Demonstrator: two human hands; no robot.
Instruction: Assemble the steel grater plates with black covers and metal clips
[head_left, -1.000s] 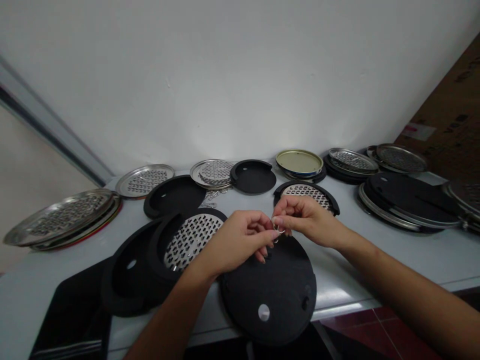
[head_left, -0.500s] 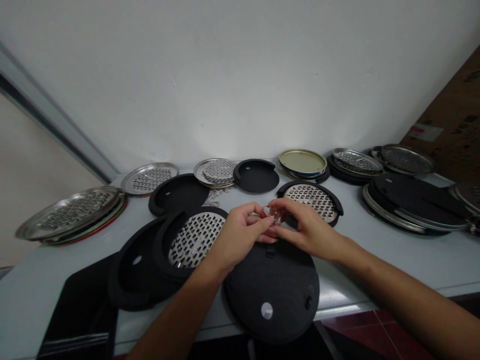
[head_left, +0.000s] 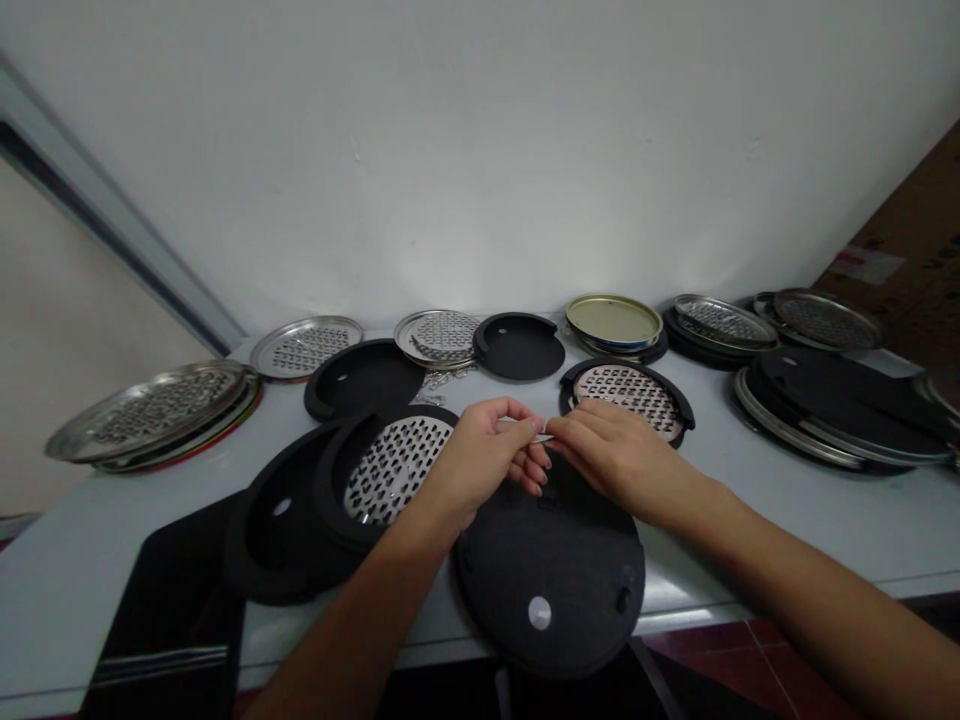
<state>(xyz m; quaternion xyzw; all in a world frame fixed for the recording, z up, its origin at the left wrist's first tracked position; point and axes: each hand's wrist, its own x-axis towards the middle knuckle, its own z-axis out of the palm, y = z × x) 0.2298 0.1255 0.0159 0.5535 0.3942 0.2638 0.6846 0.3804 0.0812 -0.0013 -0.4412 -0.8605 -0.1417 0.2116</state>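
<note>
My left hand (head_left: 487,455) and my right hand (head_left: 611,450) meet over the far part of a black round disc (head_left: 555,570). Between their fingertips they pinch a small, thin metal piece (head_left: 541,438); its exact shape is too small to tell. The disc lies at the table's front edge, with a pale round spot (head_left: 539,613) near its front. Left of my left hand, a perforated metal plate (head_left: 396,468) sits in a black curved-rim holder. Another perforated plate (head_left: 628,398) in a black rim lies behind my right hand.
Black trays (head_left: 262,530) and stacked metal plates (head_left: 150,405) are on the left. Small chains (head_left: 442,378), a black dish (head_left: 521,347) and a yellowish round tray (head_left: 613,320) are at the back. More stacks (head_left: 840,400) stand right, near a cardboard box (head_left: 907,245).
My right hand has turned so its back faces up, with its fingers closer together. The metal piece now shows as a thin strip. The view has shifted slightly.
</note>
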